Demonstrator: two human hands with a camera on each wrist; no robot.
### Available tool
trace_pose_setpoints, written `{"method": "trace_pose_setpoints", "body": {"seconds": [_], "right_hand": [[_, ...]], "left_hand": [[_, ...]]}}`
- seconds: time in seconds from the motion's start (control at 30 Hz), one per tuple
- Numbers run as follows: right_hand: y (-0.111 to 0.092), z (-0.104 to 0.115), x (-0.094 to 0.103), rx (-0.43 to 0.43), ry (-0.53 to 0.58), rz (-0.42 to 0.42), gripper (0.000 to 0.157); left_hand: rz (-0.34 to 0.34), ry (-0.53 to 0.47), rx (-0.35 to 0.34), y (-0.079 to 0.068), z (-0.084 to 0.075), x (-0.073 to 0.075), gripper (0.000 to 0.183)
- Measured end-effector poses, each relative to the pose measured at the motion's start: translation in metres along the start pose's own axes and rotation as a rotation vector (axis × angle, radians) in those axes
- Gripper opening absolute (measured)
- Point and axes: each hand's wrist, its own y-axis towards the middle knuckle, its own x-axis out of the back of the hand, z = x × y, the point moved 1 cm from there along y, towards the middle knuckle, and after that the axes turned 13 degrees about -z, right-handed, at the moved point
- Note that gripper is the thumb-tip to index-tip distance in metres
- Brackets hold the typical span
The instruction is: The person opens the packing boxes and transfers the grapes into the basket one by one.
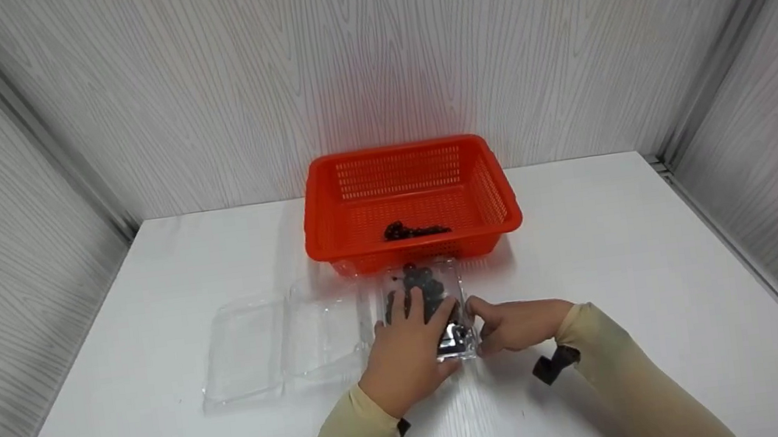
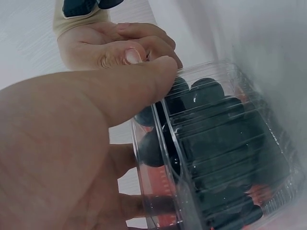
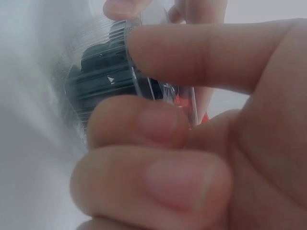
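A clear plastic clamshell box [image 1: 470,346] of dark grapes [image 1: 425,281] stands on the table, right in front of the red basket. My left hand [image 1: 403,354] lies over its top, fingers spread and straight on the lid. In the left wrist view the thumb [image 2: 139,88] reaches along the box's near edge, and dark grapes [image 2: 216,129] show through the ribbed wall. My right hand [image 1: 517,325] pinches the box's right edge near the front corner. Its other fingers [image 3: 139,187] curl in toward the palm in the right wrist view.
A red plastic basket [image 1: 414,241] stands behind the box, with a small dark bunch of grapes [image 1: 398,231] inside. Left of the box lies an open clear clamshell [image 1: 325,330], its lid [image 1: 242,348] folded out flat. White panels [image 1: 385,63] enclose the table at the back and sides.
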Motion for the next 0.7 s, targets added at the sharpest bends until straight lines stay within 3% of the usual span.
{"method": "trace_pose_setpoints", "body": {"seconds": [0.37,0.7], "right_hand": [[0.0011,0.0011,0.0017,0.016,-0.010,0.004,0.036],[0.0012,-0.0004,0.0016,0.031,-0.013,-0.011,0.037]], "left_hand": [[-0.005,-0.043,0.013,0.0018,0.0046,0.0019,0.090],[-0.017,-0.007,0.026,0.0016,-0.0009,-0.0022,0.089]]}}
